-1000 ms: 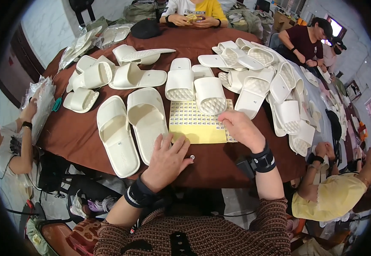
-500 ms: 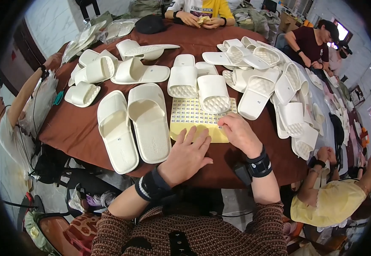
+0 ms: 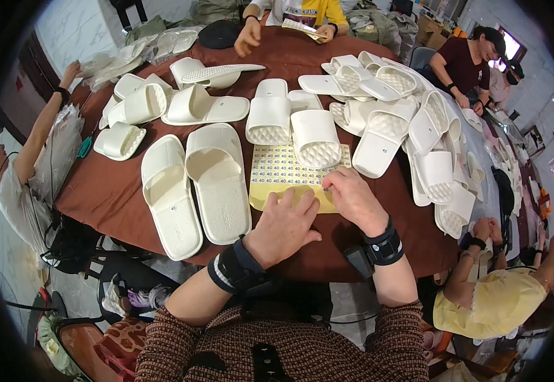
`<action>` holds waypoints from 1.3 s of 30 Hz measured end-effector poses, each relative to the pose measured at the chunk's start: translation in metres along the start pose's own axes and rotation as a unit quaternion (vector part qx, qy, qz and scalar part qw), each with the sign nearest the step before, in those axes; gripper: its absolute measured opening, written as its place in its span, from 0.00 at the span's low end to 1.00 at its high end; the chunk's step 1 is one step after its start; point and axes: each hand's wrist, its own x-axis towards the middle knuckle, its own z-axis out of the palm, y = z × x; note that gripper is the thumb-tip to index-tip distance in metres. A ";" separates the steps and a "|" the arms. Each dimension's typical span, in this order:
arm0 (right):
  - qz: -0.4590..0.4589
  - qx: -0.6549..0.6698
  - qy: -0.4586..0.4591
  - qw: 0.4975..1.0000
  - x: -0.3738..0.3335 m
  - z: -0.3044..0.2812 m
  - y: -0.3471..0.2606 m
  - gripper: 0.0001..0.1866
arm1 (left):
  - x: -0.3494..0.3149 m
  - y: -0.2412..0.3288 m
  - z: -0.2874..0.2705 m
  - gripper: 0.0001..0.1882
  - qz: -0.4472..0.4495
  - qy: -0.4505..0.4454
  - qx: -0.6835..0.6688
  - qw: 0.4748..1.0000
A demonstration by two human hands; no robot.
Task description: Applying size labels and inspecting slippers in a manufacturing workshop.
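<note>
A yellow backing sheet of small printed stickers point(image 3: 270, 169) lies on the brown cloth before me. My left hand point(image 3: 283, 223) rests on its near edge with fingers spread, holding nothing. Over the sheet's right side, the thumb and forefinger of my right hand point(image 3: 356, 200) are pinched together at the stickers; anything between them is too small to make out. A pair of large white slippers, one left point(image 3: 172, 197) and one right point(image 3: 218, 181), lies left of the sheet. Another white slipper point(image 3: 315, 140) overlaps the sheet's far edge, with one more slipper point(image 3: 268, 114) beside it.
White slippers are heaped at the right point(image 3: 385, 137) and far left point(image 3: 138, 105) of the brown-covered table point(image 3: 111, 191). A black cap point(image 3: 219, 34) and plastic-wrapped slippers point(image 3: 175, 42) lie at the back. Co-workers sit around, one opposite with a sticker sheet point(image 3: 305, 28).
My right thumb and forefinger have shifted slightly over the sheet; my left hand stays on it. The person opposite has lifted one hand away from their sheet. The person at left reaches farther toward the wrapped slippers.
</note>
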 end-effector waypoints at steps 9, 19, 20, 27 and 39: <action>0.004 -0.007 -0.014 1.000 0.004 0.000 0.003 0.05 | 0.001 0.000 0.001 0.31 0.000 -0.001 0.000 1.000; 0.004 0.012 -0.004 1.000 0.002 0.002 0.008 0.06 | 0.001 0.000 -0.001 0.31 -0.002 -0.016 0.000 1.000; 0.013 0.019 -0.004 1.000 0.002 0.002 0.007 0.06 | 0.001 0.000 -0.001 0.31 -0.002 -0.013 0.004 1.000; -0.004 0.024 -0.004 1.000 0.001 0.001 0.007 0.08 | 0.002 0.000 0.001 0.32 -0.004 -0.010 0.004 1.000; 0.054 0.068 -0.031 0.996 0.001 -0.002 0.013 0.06 | 0.001 0.000 0.001 0.33 -0.002 -0.006 0.019 1.000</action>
